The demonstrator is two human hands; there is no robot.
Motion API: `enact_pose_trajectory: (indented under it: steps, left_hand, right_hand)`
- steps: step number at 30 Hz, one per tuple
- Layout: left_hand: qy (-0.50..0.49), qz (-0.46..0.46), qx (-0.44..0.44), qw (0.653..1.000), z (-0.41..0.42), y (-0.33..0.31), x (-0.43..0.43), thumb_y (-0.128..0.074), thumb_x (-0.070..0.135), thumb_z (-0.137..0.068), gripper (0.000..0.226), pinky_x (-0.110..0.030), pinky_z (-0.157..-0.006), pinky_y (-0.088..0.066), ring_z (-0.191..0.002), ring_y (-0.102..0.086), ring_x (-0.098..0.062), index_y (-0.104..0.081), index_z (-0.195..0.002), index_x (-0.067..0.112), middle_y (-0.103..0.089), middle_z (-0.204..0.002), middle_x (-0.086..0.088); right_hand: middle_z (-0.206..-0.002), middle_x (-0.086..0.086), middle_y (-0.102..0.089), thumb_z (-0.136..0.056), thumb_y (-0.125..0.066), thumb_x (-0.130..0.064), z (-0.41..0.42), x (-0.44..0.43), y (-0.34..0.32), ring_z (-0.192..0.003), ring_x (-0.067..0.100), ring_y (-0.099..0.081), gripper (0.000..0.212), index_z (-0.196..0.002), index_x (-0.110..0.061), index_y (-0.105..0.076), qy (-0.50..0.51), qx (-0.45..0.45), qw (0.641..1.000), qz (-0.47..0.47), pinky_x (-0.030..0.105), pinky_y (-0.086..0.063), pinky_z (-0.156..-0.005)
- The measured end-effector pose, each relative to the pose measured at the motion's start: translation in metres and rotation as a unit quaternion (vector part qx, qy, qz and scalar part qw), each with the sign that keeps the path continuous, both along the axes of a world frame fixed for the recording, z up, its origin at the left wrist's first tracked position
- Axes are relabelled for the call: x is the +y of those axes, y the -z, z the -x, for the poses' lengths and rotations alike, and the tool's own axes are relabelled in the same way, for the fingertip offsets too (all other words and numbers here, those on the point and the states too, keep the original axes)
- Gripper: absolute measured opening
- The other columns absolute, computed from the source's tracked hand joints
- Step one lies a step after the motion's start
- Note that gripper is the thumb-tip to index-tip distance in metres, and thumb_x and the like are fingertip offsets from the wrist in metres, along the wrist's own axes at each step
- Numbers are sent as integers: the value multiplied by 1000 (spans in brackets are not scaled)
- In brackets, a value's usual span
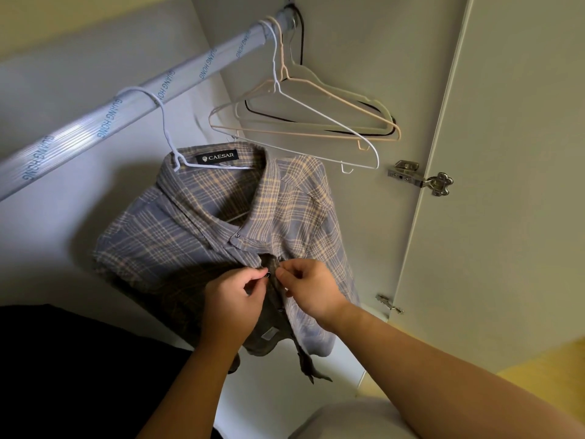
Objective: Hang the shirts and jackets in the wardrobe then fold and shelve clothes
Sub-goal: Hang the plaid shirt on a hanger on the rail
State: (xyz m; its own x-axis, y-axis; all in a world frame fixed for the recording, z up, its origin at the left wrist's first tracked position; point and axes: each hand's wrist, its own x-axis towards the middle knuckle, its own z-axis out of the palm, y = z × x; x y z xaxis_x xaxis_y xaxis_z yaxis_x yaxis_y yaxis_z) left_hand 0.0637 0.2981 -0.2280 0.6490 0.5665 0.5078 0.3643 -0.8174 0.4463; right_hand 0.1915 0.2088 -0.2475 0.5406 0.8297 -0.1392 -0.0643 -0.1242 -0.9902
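As hands (pixel 234 299) (pixel 308 288) pinch (curled), shirt (pixel 177 236) hangs.

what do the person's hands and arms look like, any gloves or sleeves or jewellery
The left hand and right hand are bare: no gloves, and no ring or watch shows. The left forearm and right forearm are bare too, with no sleeve in view up to the frame's edge.
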Motion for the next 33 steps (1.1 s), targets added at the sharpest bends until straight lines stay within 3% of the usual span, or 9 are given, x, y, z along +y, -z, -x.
enact_pose_trajectory:
  steps: [5,10,14,17,23,27,29,31,33]
  left_hand:
    - [-25,40,-16,999,-1,2,-4,-81,0,-78,18,3,-72,-42,-78,-69,-6,-79,-93,8,-77,-85,0]
    - [-46,62,-32,996,-2,1,-2,-83,5,-77,17,0,-66,-44,-72,-68,-6,-75,-91,11,-75,-79,3]
    - [-51,57,-38,996,0,2,-3,-82,3,-78,14,-11,-69,-49,-74,-71,-9,-78,-90,9,-76,-80,2]
    - [-51,63,-40,996,0,4,-3,-81,1,-78,12,-16,-69,-52,-74,-71,-6,-80,-87,8,-76,-79,4]
    - [-60,244,-58,966,0,11,7,-77,-3,-81,22,-9,-74,-54,-82,-70,5,-80,-96,13,-70,-76,26]
    - [-51,308,-74,947,2,8,9,-72,-3,-85,41,-19,-73,-57,-83,-74,-11,-78,-81,37,-77,-79,10]
    - [-50,351,-94,930,-1,5,6,-75,14,-84,30,-18,-65,-56,-78,-75,-12,-78,-72,40,-77,-77,5]
    - [-57,337,-72,937,-4,2,3,-78,39,-81,8,-17,-63,-54,-74,-73,-7,-78,-74,35,-76,-74,9]
    - [-83,294,-50,951,-7,4,3,-78,41,-84,13,-20,-65,-54,-71,-71,-2,-77,-77,30,-74,-72,12]
  right_hand:
    - [-78,19,-68,-97,-62,-19,-2,0,0,-67,18,-56,19,-86,-8,-73,-10,-23,1000,-2,45,-55,-78]
    - [-82,18,-70,-95,-64,-22,-1,-1,2,-68,18,-60,16,-88,-12,-75,-6,-46,999,-6,48,-56,-80]
    - [-82,14,-72,-91,-65,-11,-3,0,1,-75,24,-67,11,-90,-12,-76,-7,-38,999,-11,48,-56,-84]
    - [-82,9,-74,-91,-65,-7,-6,-1,1,-80,24,-71,12,-93,-11,-76,-22,-78,997,0,41,-58,-85]
    - [-75,-5,-74,-82,-78,-14,-8,-1,-3,-66,-1,-66,4,-85,-16,-77,-21,-134,991,-14,12,-51,-66]
    - [-73,-8,-72,-79,-82,-28,-4,2,-1,-66,1,-64,11,-81,-19,-75,9,-181,983,-11,10,-46,-61]
    - [-68,-10,-68,-80,-79,-32,-2,3,0,-67,2,-63,13,-78,-21,-73,33,-214,976,-9,9,-43,-59]
    - [-64,-14,-63,-83,-75,-31,-1,4,1,-68,0,-62,13,-75,-23,-69,51,-247,968,-17,7,-41,-57]
    - [-62,-17,-60,-84,-73,-30,0,4,2,-68,-3,-61,13,-75,-25,-67,60,-263,962,-25,6,-41,-57]
